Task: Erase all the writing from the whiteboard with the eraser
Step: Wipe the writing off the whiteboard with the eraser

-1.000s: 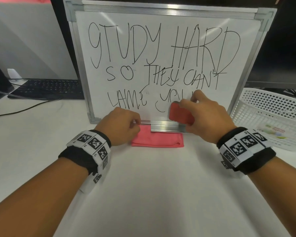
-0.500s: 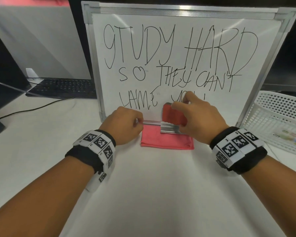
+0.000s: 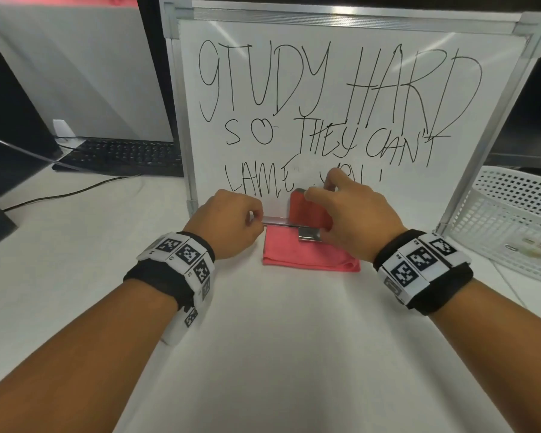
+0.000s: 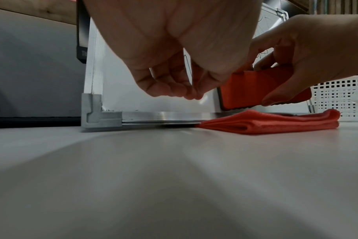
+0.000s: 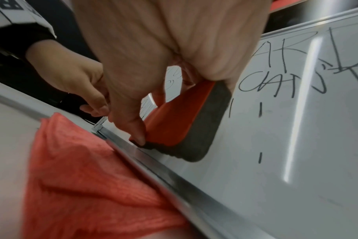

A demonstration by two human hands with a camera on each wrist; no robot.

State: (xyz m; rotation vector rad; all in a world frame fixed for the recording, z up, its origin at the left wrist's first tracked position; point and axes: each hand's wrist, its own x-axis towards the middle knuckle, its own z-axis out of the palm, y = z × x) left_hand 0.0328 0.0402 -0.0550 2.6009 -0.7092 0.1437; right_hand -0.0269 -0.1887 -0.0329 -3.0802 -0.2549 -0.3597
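The whiteboard stands upright on the table and carries black handwriting in three rows. My right hand grips the red eraser and presses its dark felt against the board's bottom row, over the word "YOU", just above the metal ledge. Only the tops of those letters show. My left hand has curled fingers that pinch the left end of that ledge. In the left wrist view the eraser sits right of my bunched left fingertips.
A folded pink cloth lies under the board's front edge. At the right stands a white perforated basket. A black keyboard and its cable lie at the back left, beside a dark monitor.
My right hand has slid the eraser leftward along the bottom row, wiping away the lower part of "YOU". The left hand stays at the ledge. The view has shifted left.
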